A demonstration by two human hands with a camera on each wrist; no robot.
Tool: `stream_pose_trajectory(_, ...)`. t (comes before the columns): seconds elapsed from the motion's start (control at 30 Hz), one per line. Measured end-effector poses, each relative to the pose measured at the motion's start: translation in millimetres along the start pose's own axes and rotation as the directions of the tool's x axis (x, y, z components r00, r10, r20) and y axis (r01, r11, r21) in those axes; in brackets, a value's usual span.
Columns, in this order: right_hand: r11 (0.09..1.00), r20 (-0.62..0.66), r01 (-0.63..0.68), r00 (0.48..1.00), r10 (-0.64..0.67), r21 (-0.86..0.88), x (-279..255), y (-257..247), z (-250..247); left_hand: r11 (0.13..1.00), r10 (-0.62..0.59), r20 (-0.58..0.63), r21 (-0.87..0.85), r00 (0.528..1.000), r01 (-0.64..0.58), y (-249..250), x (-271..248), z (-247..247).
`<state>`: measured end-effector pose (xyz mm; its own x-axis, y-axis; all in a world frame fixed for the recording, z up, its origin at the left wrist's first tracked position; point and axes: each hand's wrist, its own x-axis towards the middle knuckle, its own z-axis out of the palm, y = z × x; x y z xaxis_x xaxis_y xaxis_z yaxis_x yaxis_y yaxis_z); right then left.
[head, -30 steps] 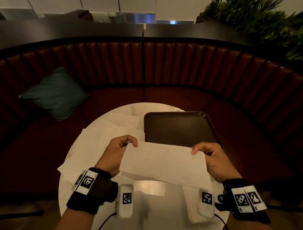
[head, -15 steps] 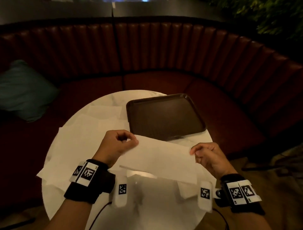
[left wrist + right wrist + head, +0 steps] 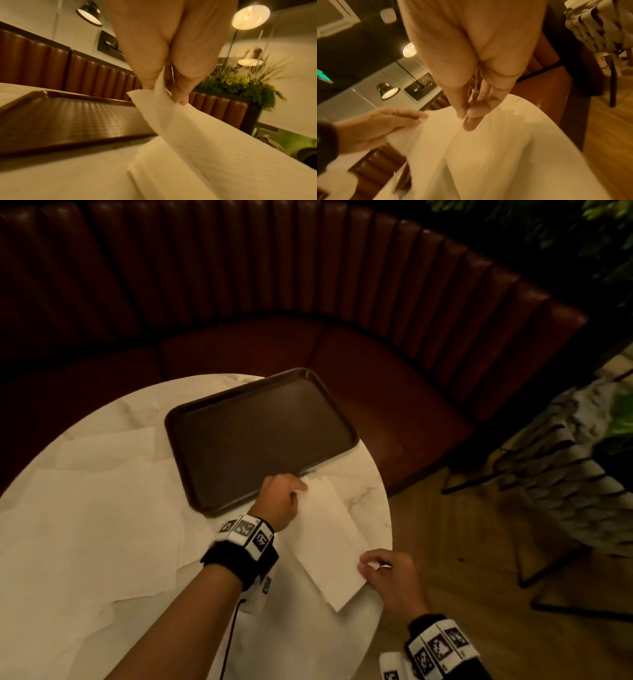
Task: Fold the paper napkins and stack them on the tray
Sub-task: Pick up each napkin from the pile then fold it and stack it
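A white folded paper napkin [image 3: 329, 542] lies stretched between my hands on the right side of the round marble table [image 3: 301, 638]. My left hand [image 3: 294, 491] pinches its far corner just in front of the dark brown tray [image 3: 260, 436], which has nothing on it. My right hand [image 3: 373, 566] pinches the near corner by the table's right edge. In the left wrist view the fingertips [image 3: 181, 100] clamp the napkin [image 3: 188, 135] beside the tray [image 3: 68, 121]. In the right wrist view thumb and forefinger of my right hand [image 3: 465, 116] nip the napkin [image 3: 488, 155].
Several loose unfolded napkins [image 3: 92, 525] overlap on the table's left half. A red booth bench [image 3: 376, 364] curves behind the table. A woven chair [image 3: 582, 474] stands on the wooden floor to the right.
The view has swung right. Both hands have carried the napkin to the table's right side and turned it, so the left hand is now far by the tray and the right hand near.
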<state>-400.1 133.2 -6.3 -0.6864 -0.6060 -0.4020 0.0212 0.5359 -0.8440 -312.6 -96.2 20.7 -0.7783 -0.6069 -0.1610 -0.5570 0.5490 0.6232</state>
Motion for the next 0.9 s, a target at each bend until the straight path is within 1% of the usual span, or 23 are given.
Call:
stream_pose_trajectory(0.03, 0.999, -0.008, -0.021, 1.0, 0.021, -0.03, 2.6, 5.6, 0.9, 1.0, -0.001, 0.057, 0.026, 0.998, -0.001, 0.8, 7.3, 10.2)
stream_pose_trajectory(0.07, 0.997, -0.013, -0.031, 0.999, 0.03, -0.072, 5.2, 11.8, 2.3, 0.998, -0.026, 0.113, 0.054, 0.993, 0.02, 3.0, 12.6, 18.7)
stream_pose_trajectory(0.17, 0.98, 0.003, -0.05, 0.999, 0.052, -0.193, 12.7, 28.1, 9.6, 0.983, -0.13, 0.266, 0.164, 0.955, 0.088, 10.4, 20.6, 36.4)
stream_pose_trajectory(0.23, 0.964, 0.008, -0.088, 0.996, 0.093, -0.25, 16.2, 34.2, 14.3, 0.964, -0.155, 0.339, 0.259, 0.928, 0.066, 14.8, 22.8, 44.1)
stream_pose_trajectory(0.3, 0.939, 0.012, -0.088, 0.995, 0.097, -0.333, 18.1, 37.8, 15.7, 0.942, -0.174, 0.375, 0.333, 0.911, 0.043, 14.3, 23.4, 50.4)
stream_pose_trajectory(0.37, 0.915, 0.042, -0.057, 0.996, 0.081, -0.4, 19.7, 37.4, 14.8, 0.924, -0.205, 0.395, 0.379, 0.895, 0.045, 9.7, 22.4, 55.3)
stream_pose_trajectory(0.43, 0.909, 0.063, -0.029, 0.996, 0.061, -0.416, 21.8, 36.9, 12.3, 0.917, -0.228, 0.404, 0.395, 0.886, 0.056, 5.0, 20.3, 56.4)
stream_pose_trajectory(0.5, 0.901, 0.078, -0.009, 0.996, 0.047, -0.434, 21.0, 33.6, 9.2, 0.93, -0.228, 0.385, 0.358, 0.894, 0.083, 2.6, 15.4, 50.1)
stream_pose_trajectory(0.6, 0.885, 0.038, 0.059, 0.998, -0.047, -0.462, 16.9, 14.9, 3.3, 0.967, -0.197, 0.283, 0.214, 0.939, 0.138, -4.3, -4.4, 28.9)
stream_pose_trajectory(0.67, 0.847, 0.038, 0.147, 0.988, -0.148, -0.511, 12.6, -10.0, 6.7, 0.97, -0.236, 0.193, 0.112, 0.952, 0.218, -21.3, -30.6, 11.9)
stream_pose_trajectory(0.7, 0.812, 0.058, 0.203, 0.977, -0.205, -0.547, 9.8, -24.1, 12.0, 0.96, -0.278, 0.15, 0.048, 0.949, 0.274, -33.9, -48.6, 2.7)
stream_pose_trajectory(0.73, 0.789, 0.061, 0.236, 0.967, -0.246, -0.567, 9.2, -37.2, 12.7, 0.953, -0.297, 0.119, -0.027, 0.947, 0.302, -42.9, -60.3, -3.7)
stream_pose_trajectory(0.77, 0.774, 0.095, 0.273, 0.959, -0.268, -0.571, 7.1, -51.4, 24.0, 0.931, -0.337, 0.084, -0.115, 0.938, 0.345, -57.3, -81.7, -14.5)
stream_pose_trajectory(0.83, 0.776, 0.17, 0.322, 0.946, -0.275, -0.542, 4.3, -75.3, 53.2, 0.876, -0.425, 0.018, -0.242, 0.905, 0.416, -84.3, -125.0, -34.4)
stream_pose_trajectory(0.9, 0.786, 0.268, 0.36, 0.929, -0.254, -0.502, 2.3, -91.3, 93.5, 0.806, -0.536, -0.035, -0.318, 0.844, 0.499, -110.3, -171.2, -47.8)
